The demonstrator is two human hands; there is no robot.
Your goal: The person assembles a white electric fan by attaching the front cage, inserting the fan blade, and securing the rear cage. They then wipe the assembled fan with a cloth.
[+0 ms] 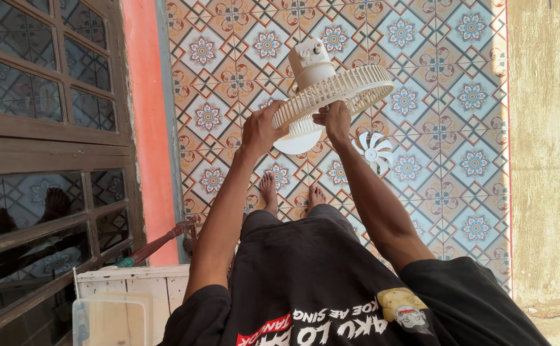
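Both hands clamp the white fan: left hand (260, 128) wrapped over the grille (334, 93) rim, right hand (337, 120) pinching it from below. Loose fan blade (372, 151) lies on the patterned tile floor (446, 128) just right of it, bare feet (291, 192) below.

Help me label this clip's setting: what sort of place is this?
Probably a house porch or veranda. The floor is patterned tile, a wood-framed glass window lines one side, and the barefoot person's left hand and right hand hold a white fan guard.
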